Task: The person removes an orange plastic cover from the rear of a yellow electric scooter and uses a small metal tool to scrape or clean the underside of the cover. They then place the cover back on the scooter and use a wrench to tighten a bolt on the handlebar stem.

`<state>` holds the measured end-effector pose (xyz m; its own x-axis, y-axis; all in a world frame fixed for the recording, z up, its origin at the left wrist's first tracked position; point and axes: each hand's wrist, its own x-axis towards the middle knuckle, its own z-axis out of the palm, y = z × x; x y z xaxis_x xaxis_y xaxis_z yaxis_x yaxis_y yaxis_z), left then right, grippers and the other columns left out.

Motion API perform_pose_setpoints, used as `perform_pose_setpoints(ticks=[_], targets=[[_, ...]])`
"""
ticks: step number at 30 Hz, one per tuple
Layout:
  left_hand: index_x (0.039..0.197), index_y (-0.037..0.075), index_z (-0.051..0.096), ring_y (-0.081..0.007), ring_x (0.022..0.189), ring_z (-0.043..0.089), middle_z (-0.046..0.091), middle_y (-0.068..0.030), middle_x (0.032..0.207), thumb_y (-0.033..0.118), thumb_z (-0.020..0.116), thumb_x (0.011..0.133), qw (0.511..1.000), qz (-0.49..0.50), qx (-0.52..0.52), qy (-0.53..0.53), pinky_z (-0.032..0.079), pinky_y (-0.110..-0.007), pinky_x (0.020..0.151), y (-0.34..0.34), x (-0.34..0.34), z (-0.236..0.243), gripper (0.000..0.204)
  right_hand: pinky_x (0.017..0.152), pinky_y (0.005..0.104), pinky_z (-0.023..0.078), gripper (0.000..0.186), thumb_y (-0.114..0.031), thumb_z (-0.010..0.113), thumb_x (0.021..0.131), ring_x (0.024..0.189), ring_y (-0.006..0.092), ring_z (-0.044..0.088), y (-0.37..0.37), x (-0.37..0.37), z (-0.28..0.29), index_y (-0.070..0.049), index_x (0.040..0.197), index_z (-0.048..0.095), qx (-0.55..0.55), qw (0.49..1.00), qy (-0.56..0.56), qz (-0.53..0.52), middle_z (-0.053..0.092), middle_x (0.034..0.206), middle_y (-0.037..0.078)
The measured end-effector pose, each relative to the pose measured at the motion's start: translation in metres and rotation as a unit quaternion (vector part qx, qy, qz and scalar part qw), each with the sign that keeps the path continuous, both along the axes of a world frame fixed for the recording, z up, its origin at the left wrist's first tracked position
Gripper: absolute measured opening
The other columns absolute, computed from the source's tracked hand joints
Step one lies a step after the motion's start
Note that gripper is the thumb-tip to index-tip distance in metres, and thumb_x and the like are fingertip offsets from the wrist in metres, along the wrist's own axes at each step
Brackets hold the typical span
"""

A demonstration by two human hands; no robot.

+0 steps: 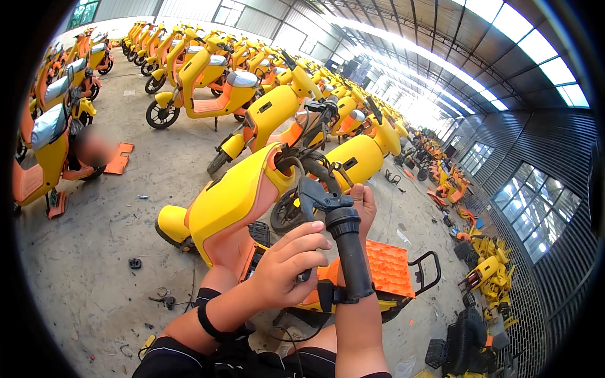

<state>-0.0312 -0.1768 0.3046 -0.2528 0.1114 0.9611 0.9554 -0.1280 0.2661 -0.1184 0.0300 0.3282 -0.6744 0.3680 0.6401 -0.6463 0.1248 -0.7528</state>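
A black handlebar grip (353, 258) with its brake lever bracket (320, 196) stands up in front of me. My left hand (291, 264) is closed round the brake lever, whose dark tip (305, 275) shows between thumb and fingers. Behind the grip, my right hand (363, 203) is closed by the bracket's far side. A thin rod-shaped tool (346, 176) sticks up from its fingertips; the other fingers are hidden. The yellow scooter front (233, 195) stands beyond my left hand, with loose cables at its open top.
Rows of yellow scooters (217, 91) fill the far floor. More stand at the left, near an orange panel (120, 159). Below the grip is an orange rack panel (387, 268). Scooter parts (488, 277) are heaped along the right wall. Small black parts (134, 263) lie on the concrete.
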Motion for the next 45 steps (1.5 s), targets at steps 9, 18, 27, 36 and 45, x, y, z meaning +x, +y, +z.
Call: perform_pose_setpoints(ticks=[9, 18, 27, 36, 45], targets=[[0.100, 0.006, 0.062, -0.0399, 0.128, 0.053, 0.064, -0.0125, 0.116, -0.012, 0.060, 0.073, 1.000, -0.009, 0.007, -0.001, 0.044, -0.045, 0.106, 0.004, 0.000, 0.001, 0.033, 0.052, 0.0205, 0.030, 0.037, -0.035, 0.059, 0.104, 0.059, 0.0018, 0.039, 0.000, 0.002, 0.001, -0.006, 0.081, 0.058, -0.008, 1.000, 0.010, -0.013, 0.047, 0.066, -0.007], [0.100, 0.006, 0.062, -0.0407, 0.126, 0.054, 0.063, -0.0132, 0.115, -0.013, 0.059, 0.073, 1.000, -0.009, 0.002, 0.001, 0.043, -0.047, 0.107, 0.002, -0.001, -0.001, 0.033, 0.054, 0.0217, 0.041, 0.032, -0.032, 0.057, 0.105, 0.061, 0.0045, 0.049, 0.005, -0.007, -0.013, -0.007, 0.085, 0.056, -0.010, 1.000, 0.018, 0.015, 0.052, 0.071, -0.004], [0.099, 0.005, 0.061, -0.0413, 0.123, 0.055, 0.063, -0.0141, 0.113, -0.012, 0.059, 0.073, 1.000, -0.015, 0.006, 0.008, 0.041, -0.048, 0.108, 0.007, 0.000, 0.000, 0.031, 0.056, 0.0209, 0.040, 0.031, -0.032, 0.058, 0.104, 0.063, 0.0038, 0.048, 0.001, 0.006, -0.008, -0.006, 0.087, 0.057, -0.029, 0.999, 0.027, 0.026, 0.054, 0.073, -0.004], [0.098, 0.006, 0.061, -0.0411, 0.124, 0.055, 0.064, -0.0132, 0.113, -0.011, 0.060, 0.073, 1.000, 0.000, 0.016, 0.012, 0.043, -0.048, 0.106, 0.012, -0.001, 0.000, 0.031, 0.056, 0.0211, 0.037, 0.030, -0.031, 0.057, 0.105, 0.063, 0.0034, 0.046, 0.005, 0.004, -0.010, -0.006, 0.088, 0.058, -0.026, 0.999, 0.031, 0.037, 0.051, 0.073, -0.005], [0.099, 0.006, 0.062, -0.0411, 0.125, 0.055, 0.064, -0.0122, 0.113, -0.010, 0.061, 0.071, 1.000, 0.022, 0.005, 0.011, 0.046, -0.047, 0.104, 0.006, -0.001, -0.003, 0.032, 0.059, 0.0201, 0.034, 0.029, -0.031, 0.058, 0.105, 0.066, 0.0030, 0.043, -0.002, -0.003, -0.020, -0.006, 0.089, 0.058, -0.038, 0.997, 0.031, 0.058, 0.049, 0.075, -0.005]])
